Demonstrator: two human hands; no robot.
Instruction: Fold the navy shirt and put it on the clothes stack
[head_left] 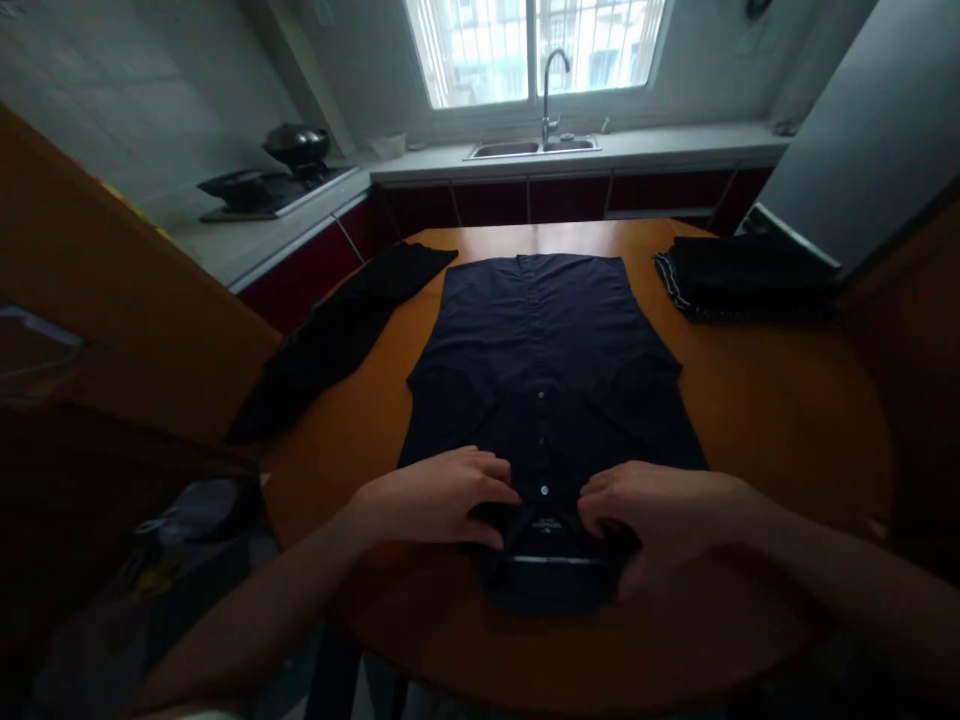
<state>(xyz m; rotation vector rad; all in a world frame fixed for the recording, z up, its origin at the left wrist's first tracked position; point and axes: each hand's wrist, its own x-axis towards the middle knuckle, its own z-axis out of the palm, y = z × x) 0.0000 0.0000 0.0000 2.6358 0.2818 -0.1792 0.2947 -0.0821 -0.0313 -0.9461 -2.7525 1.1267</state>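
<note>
A round wooden table [772, 420] is filling the middle of the frame; a dark navy button-up shirt [540, 340] is lying flat on it at centre, buttoned, sleeves tucked in, collar [551, 575] pointing toward the lower edge; a black garment [337, 335] is trailing off the table at left; a folded dark garment [739, 280] is sitting at upper right; the left hand [439, 497] and right hand [660, 515] are resting curled on either side of the collar, touching the cloth; whether they are pinching it or only pressing, I cannot tell; a white button [544, 490] is showing between them.
</note>
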